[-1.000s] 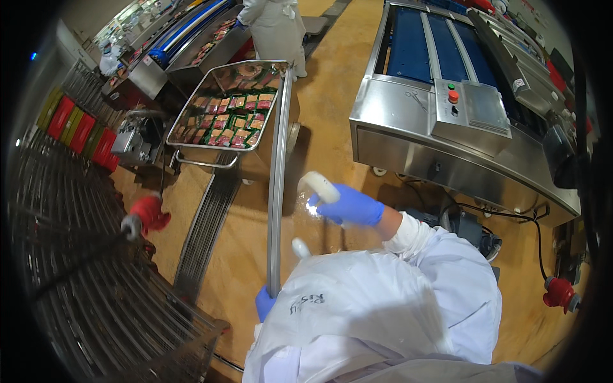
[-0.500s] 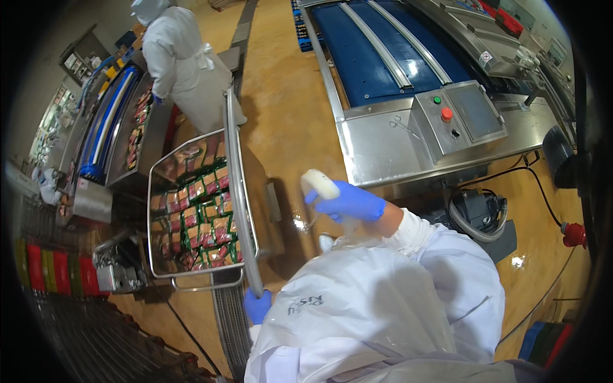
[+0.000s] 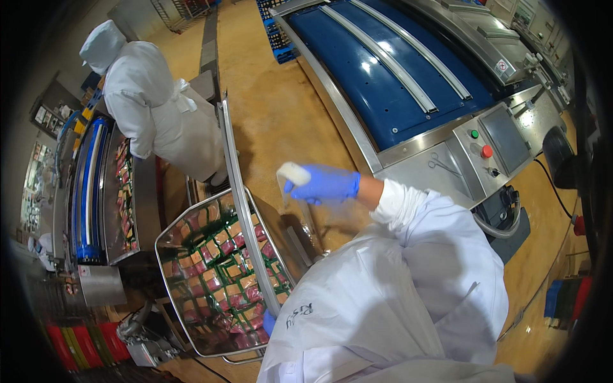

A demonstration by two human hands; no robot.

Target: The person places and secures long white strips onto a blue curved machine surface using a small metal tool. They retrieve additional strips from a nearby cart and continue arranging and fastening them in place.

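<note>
In my right hand [image 3: 322, 184], gloved in blue, is a white ring-shaped roll [image 3: 292, 173] that looks like tape, with the fingers closed around it. A pale strip hangs beneath it, blurred. My left hand [image 3: 269, 322], also in a blue glove, grips the near end of a long metal rail [image 3: 241, 198] on a cart; my apron covers much of that hand. The wheeled metal cart [image 3: 167, 281] stands to my left, filled with several rows of clear packs [image 3: 220, 268] holding pink and tan food on green.
At front right stands a machine with a blue bed [image 3: 357, 83] and a steel control panel [image 3: 476, 150]; scissors [image 3: 442, 165] lie on its ledge. A co-worker in white [image 3: 150, 102] is beside another blue-rollered machine [image 3: 94, 191] at far left. Red and olive crates [image 3: 83, 345] are at lower left.
My view has turned and shifted, and the cart now appears lower and closer. My right hand has moved left with the roll still held. The co-worker appears nearer.
</note>
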